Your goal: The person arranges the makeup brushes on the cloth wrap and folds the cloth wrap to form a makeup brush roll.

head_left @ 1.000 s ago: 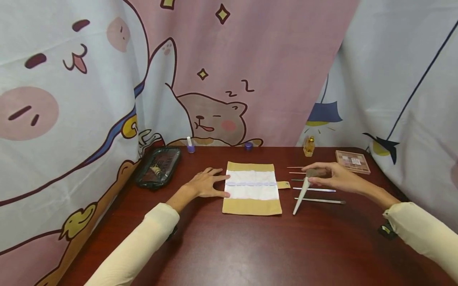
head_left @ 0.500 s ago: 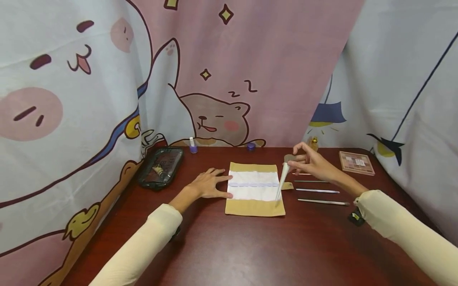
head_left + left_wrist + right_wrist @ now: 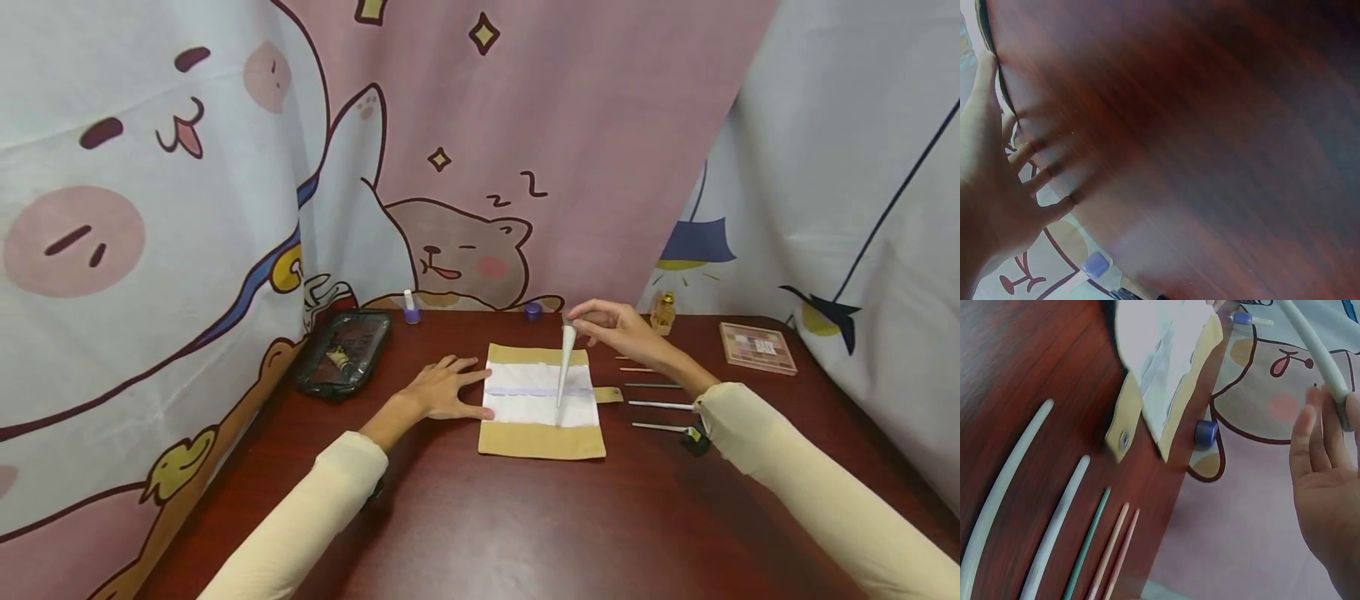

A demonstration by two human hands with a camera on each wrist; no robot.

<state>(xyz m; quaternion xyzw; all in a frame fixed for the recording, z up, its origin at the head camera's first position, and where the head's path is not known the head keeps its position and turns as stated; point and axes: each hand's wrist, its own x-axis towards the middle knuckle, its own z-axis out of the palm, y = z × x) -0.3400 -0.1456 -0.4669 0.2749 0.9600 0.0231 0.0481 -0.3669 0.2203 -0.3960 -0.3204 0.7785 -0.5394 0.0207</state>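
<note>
A tan fabric brush roll (image 3: pixel 540 440) with a white inner panel lies unfolded on the table; its snap tab points right. My left hand (image 3: pixel 438 392) rests at its left edge, fingers spread, thumb and a finger on the cloth. Over the white panel, my right hand (image 3: pixel 615 329) pinches a makeup brush (image 3: pixel 566 358) by its upper end, the pale tapered handle hanging down. The right wrist view also shows this brush handle (image 3: pixel 1319 353) at the fingertips. Several slimmer brushes (image 3: pixel 660 406) lie in a row right of the roll, partly hidden by the right arm.
A black clear-topped case (image 3: pixel 345 354) sits at the back left. Along the back edge stand a purple nail polish bottle (image 3: pixel 411 313), a small purple jar (image 3: pixel 532 311) and a gold bottle (image 3: pixel 663 315). An eyeshadow palette (image 3: pixel 757 348) lies at the back right.
My right hand has carried the makeup brush leftward from above the row of brushes to above the roll, its handle now nearer upright. The left hand stays on the roll's edge.
</note>
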